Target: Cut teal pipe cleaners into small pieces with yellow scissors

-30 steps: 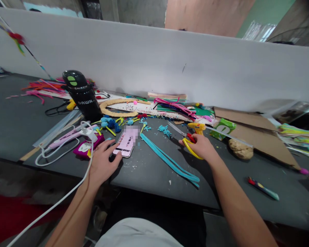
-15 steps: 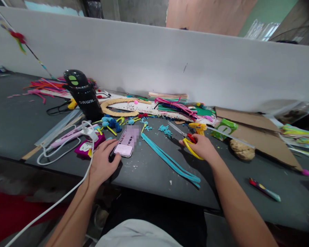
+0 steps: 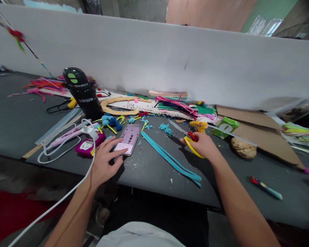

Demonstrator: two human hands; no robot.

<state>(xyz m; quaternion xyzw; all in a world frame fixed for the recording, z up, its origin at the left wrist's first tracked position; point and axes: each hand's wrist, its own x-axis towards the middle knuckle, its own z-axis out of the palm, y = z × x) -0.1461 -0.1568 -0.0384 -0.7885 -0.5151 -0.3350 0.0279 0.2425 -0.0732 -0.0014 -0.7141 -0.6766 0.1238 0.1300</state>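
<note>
My left hand [image 3: 106, 161] is open, its fingers spread over the lower left part of a phone [image 3: 130, 139] that lies face up with its screen lit. A fingertip is over the bottom of the screen. In my right hand [image 3: 203, 145] is a pair of scissors [image 3: 180, 128] with red and yellow handles, blades pointing to the far left, close to the table. Between the hands lie long light-blue pipe cleaners [image 3: 167, 156]. Short blue cut pieces [image 3: 166, 129] form a small pile just beyond the scissor tips.
A black bottle [image 3: 83, 94] stands at the back left, beside a magenta pack [image 3: 86, 145] and a white cable [image 3: 67, 195] crossing my left forearm. A yellow glue gun [image 3: 199, 126], green box [image 3: 225, 128] and cardboard [image 3: 265, 137] lie to the right. A white partition [image 3: 154, 58] closes the back.
My left hand's fingers have spread and lifted, one reaching across the lower phone screen. My right hand keeps hold of the scissors in nearly the same place.
</note>
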